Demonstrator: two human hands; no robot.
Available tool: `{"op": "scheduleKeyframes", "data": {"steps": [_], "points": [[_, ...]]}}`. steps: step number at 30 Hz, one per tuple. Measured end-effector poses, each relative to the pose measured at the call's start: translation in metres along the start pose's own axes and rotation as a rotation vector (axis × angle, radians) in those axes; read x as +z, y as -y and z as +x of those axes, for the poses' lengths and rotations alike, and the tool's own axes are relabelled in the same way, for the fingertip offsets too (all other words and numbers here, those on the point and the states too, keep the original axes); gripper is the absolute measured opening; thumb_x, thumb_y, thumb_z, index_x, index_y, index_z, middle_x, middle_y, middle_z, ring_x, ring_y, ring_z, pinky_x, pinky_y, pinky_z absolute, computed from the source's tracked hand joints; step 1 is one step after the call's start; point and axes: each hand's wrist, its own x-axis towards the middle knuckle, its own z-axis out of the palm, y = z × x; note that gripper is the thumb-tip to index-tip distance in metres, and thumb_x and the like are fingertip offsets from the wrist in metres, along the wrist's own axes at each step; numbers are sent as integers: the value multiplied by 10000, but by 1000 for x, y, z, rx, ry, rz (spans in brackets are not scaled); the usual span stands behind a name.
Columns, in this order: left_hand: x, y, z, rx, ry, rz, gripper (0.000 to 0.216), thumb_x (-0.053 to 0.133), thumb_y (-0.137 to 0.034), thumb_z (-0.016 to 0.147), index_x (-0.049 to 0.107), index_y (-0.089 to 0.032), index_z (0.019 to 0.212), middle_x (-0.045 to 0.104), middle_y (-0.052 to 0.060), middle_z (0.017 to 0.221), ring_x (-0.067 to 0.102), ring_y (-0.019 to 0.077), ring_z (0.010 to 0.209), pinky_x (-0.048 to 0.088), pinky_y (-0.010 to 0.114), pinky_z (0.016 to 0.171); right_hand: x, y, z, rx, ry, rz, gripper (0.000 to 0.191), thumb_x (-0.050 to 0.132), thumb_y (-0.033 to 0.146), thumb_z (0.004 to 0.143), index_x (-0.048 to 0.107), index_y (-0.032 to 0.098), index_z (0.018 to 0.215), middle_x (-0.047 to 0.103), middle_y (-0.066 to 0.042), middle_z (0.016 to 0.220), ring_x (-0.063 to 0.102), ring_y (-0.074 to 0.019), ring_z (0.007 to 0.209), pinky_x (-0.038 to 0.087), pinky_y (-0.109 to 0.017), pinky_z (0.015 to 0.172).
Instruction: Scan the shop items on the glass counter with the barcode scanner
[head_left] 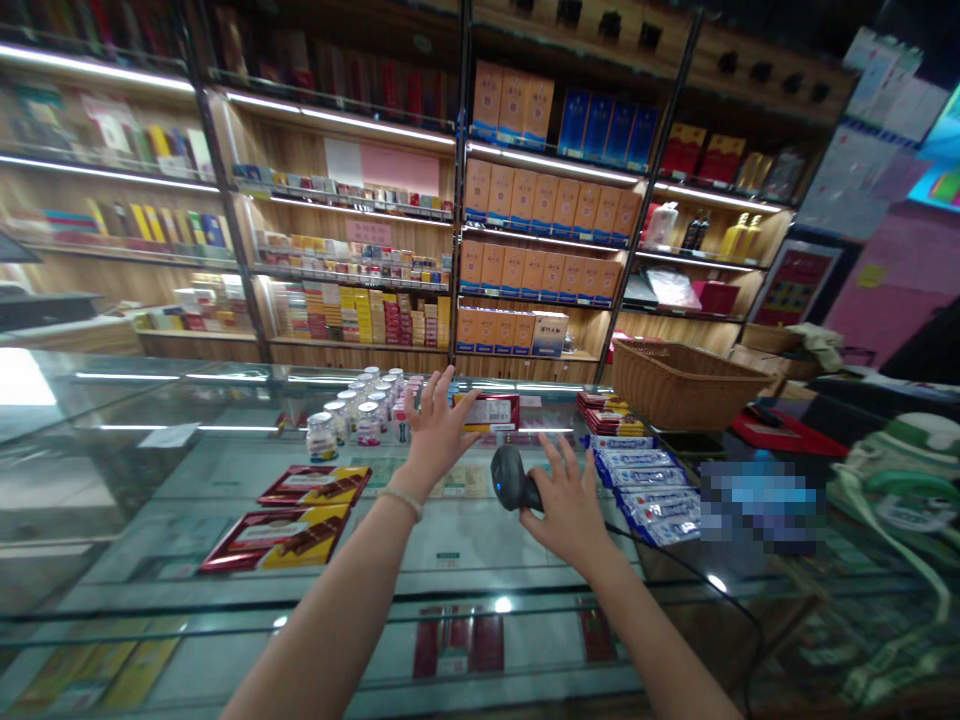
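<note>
My left hand [437, 428] is over the glass counter with its fingers spread. Its thumb and index finger are beside the left end of a red chocolate bar [491, 413], whose white label faces up; whether they touch it I cannot tell. My right hand [568, 500] has its fingers stretched apart at the handle of a black barcode scanner [509, 478], which shows a small blue light. Left of my hands, two red and yellow chocolate bars [281, 537] lie flat. Several small white-capped bottles [368, 424] stand in rows behind my left wrist.
Blue-and-white packets [646, 485] lie right of my right hand, with stacked chocolate bars [611, 413] behind them. A wicker basket [686, 385] stands at the back right. The scanner's cable [701, 572] trails right. Shelves of boxed goods [551, 205] line the wall.
</note>
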Motion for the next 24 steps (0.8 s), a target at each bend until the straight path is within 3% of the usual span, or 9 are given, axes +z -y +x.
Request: {"op": "scheduleKeyframes", "data": {"steps": [9,14,17,20,24], "points": [[4,2,-1,13,-12,24,681,866,-414,721,626,-346,1355,307,159,1674,277,405,1533,85,693,1213,-7,-1,3,-10,80,11,298,680,417,830,698,214,1048,324,-117,1672,241,-375,1545,47,-753,1208],[3,1,0,5,-12,13,675,881,-400,707,643,-336,1336,297,168,1678,293,419,1525,75,689,1216,-16,-18,8,-52,148,16,551,641,554,881,614,261,1347,333,-120,1665,211,-376,1557,129,-748,1200],[1,0,1,2,-11,9,692,891,-395,696,642,-334,1339,296,175,1677,289,420,1527,75,689,1217,-22,-32,19,-28,81,-17,625,577,590,929,512,303,1480,302,-105,1680,190,-369,1565,170,-726,1203],[0,0,0,-1,-5,16,694,889,-391,701,636,-339,1346,303,171,1675,291,420,1527,87,690,1215,-24,-43,39,-27,-6,-66,676,565,591,943,442,306,1543,188,-108,1718,126,-389,1577,131,-726,1209],[0,0,1,4,-1,25,698,887,-368,700,634,-343,1349,306,156,1677,294,415,1527,72,686,1223,-20,-51,69,-24,-33,-104,704,526,606,961,370,323,1587,171,-103,1723,113,-396,1575,106,-732,1203]]}}
